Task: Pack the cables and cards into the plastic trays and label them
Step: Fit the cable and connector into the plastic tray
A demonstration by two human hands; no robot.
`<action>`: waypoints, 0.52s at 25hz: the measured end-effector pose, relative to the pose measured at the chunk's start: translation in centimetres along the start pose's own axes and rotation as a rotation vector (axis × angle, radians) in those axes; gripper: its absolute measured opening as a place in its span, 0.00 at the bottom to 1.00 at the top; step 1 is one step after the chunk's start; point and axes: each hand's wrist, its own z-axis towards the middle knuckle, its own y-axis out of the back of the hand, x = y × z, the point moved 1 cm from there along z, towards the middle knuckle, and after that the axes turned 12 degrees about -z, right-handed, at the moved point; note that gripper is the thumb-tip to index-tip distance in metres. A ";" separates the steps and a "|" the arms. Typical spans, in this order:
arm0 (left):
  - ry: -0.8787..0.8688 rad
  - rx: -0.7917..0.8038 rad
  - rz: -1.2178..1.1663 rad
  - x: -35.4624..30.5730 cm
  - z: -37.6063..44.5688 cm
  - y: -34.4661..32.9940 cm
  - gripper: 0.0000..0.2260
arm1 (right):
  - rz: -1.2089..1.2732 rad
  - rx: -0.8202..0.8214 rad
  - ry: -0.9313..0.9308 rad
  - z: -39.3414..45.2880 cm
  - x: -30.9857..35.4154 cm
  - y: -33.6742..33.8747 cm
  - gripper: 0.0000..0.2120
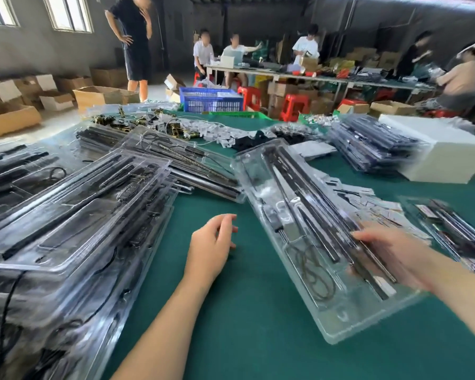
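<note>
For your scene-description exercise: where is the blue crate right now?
In the head view, the blue crate sits on the floor beyond the far edge of the green table, centre background, just left of the red stools.

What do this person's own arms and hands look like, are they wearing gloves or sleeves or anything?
Nothing is worn as far as the picture shows. The left hand and right hand are bare, without gloves, and both forearms are uncovered up to the frame's edge. No watch, ring or wristband shows, though the right hand is motion-blurred.
</note>
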 end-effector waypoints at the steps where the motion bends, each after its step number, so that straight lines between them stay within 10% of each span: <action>1: 0.063 0.022 -0.111 -0.1 -0.1 -0.3 0.11 | -0.008 0.027 -0.003 0.1 -0.4 -0.3 0.18; 7: 0.334 0.040 -0.704 -0.8 0.4 0.0 0.17 | -0.074 0.351 -0.109 1.6 -2.6 -0.1 0.23; 13: 0.373 0.070 -0.878 -0.8 0.8 0.1 0.11 | -0.232 0.328 -0.195 1.1 -3.1 2.9 0.17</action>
